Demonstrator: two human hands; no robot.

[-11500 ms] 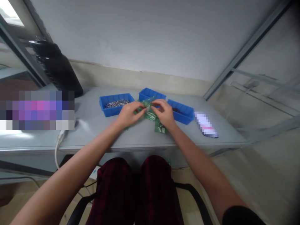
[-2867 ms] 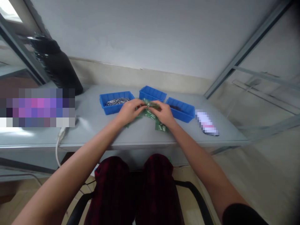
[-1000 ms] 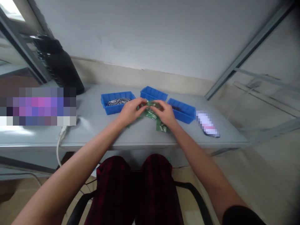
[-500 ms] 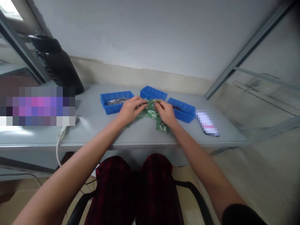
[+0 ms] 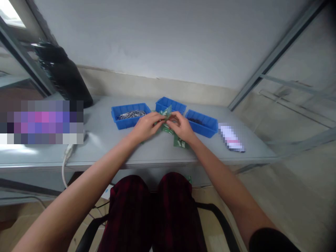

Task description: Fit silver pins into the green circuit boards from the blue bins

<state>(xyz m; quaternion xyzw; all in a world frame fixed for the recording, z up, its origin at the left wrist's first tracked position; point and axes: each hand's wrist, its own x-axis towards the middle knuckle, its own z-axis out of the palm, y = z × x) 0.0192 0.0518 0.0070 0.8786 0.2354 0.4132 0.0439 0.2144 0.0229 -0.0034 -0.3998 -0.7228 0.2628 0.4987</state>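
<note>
Both my hands meet over the middle of the table. My left hand (image 5: 148,125) and my right hand (image 5: 181,126) pinch a small green plastic bag (image 5: 166,111) between their fingertips, its top sticking up above them. Below the fingers lie more green bags (image 5: 180,141) with small pale pieces showing in them. Left of my hands is a blue bin (image 5: 127,123) of shiny metal screws or pins. Behind them stands a second blue bin (image 5: 170,105). To the right, a third blue bin (image 5: 206,129) holds small dark parts.
A tall black bottle (image 5: 65,75) stands at the back left, by a blurred-out screen (image 5: 43,120) and a white cable (image 5: 67,154). A phone with a blurred screen (image 5: 231,138) lies on the right. The wall rises behind the table (image 5: 99,140).
The green bag between my fingers has been turned upward, so it now stands above the fingertips. My right hand has shifted slightly left, nearer my left hand.
</note>
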